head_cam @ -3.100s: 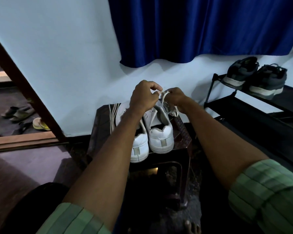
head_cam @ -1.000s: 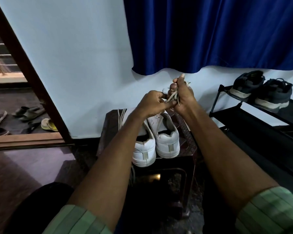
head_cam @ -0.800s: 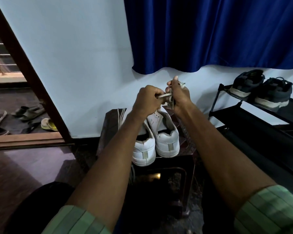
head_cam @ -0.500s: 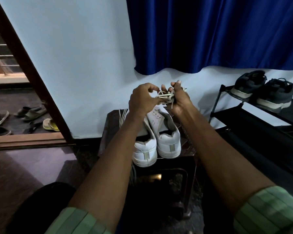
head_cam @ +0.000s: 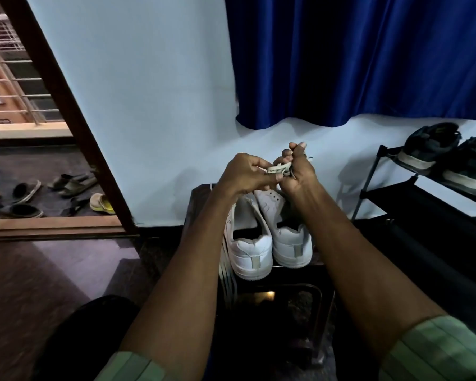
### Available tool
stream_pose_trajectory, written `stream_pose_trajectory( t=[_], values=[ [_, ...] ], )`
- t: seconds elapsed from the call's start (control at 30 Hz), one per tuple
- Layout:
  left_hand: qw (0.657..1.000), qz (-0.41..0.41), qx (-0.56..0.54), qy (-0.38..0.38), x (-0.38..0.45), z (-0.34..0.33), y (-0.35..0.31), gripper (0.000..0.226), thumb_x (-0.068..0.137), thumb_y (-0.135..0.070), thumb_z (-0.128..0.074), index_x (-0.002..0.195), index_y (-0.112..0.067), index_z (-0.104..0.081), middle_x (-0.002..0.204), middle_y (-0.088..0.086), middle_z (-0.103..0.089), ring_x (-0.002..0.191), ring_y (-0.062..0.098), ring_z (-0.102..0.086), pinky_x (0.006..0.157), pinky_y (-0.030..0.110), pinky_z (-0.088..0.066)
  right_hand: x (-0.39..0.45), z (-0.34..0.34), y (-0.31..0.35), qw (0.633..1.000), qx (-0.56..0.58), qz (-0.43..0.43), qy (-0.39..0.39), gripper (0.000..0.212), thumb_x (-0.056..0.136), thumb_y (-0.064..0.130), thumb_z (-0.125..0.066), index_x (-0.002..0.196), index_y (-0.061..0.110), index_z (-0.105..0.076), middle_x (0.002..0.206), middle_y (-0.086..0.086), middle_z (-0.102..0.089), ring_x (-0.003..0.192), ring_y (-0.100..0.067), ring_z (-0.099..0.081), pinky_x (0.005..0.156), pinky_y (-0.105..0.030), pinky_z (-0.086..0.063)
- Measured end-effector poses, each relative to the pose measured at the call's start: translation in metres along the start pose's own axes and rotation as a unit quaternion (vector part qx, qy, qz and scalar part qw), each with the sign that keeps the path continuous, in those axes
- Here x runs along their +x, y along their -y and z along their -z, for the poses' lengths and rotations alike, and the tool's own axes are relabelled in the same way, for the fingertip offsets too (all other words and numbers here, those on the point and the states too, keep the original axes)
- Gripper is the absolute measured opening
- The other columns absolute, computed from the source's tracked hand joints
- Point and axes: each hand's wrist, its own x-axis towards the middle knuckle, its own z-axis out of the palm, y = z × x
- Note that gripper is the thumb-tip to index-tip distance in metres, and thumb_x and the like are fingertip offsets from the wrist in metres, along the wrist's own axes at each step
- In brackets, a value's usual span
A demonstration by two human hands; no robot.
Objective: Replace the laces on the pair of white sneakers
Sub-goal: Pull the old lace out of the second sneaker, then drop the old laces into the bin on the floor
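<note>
Dim room: pale wall, blue curtain, seemingly black rack.

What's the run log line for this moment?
left hand: pinches lace bundle | right hand: grips it | white sneakers: unlaced on stool

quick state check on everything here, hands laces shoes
left hand: pinches the bundled lace
right hand: grips the bundled lace
bundled lace: wound up, held above the sneakers
white sneakers: side by side, heels toward camera
loose laces: hanging beside left sneaker
</note>
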Motion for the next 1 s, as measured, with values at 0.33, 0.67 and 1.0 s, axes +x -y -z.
stream_pose_trajectory(
  t=[0.33,0.67,1.0],
  values=[
    [0.956,-0.109,0.142,-0.233,-0.009,0.034,0.01,0.014,0.077,-0.018,-0.085,0.09,-0.02,-0.086,0.084,-0.004,-0.08,0.076,0.01,-0.075,0.075,0.034,-0.062,-0.043,-0.041,-0.05,0.951,-0.248,-0.061,0.177,0.04,0.101,0.051,-0.052,0.076,0.019,-0.055,0.072,-0.002,-0.059,0.07,-0.017,-0.062,0.068,-0.032,-0.048],
    [0.987,0.117,-0.112,-0.026,-0.105,0.18,0.082,0.018,0.09,-0.019,-0.074,0.107,-0.014,-0.078,0.096,0.003,-0.075,0.083,0.015,-0.066,0.071,0.025,-0.044,-0.086,-0.07,-0.185,0.914,-0.397,-0.05,0.068,0.035,0.106,0.025,-0.054,0.074,0.014,-0.055,0.065,-0.009,-0.055,0.052,-0.021,-0.053,0.043,-0.025,-0.041],
    [0.921,0.343,0.097,-0.156,-0.252,0.245,0.217,0.022,0.097,-0.024,-0.068,0.079,-0.014,-0.075,0.055,-0.004,-0.068,0.05,0.005,-0.058,0.047,0.016,-0.04,-0.158,-0.03,-0.392,0.836,-0.468,-0.238,0.158,0.031,0.103,0.009,-0.058,0.072,0.012,-0.06,0.066,-0.005,-0.062,0.049,-0.011,-0.058,0.06,-0.035,-0.054]
  ],
)
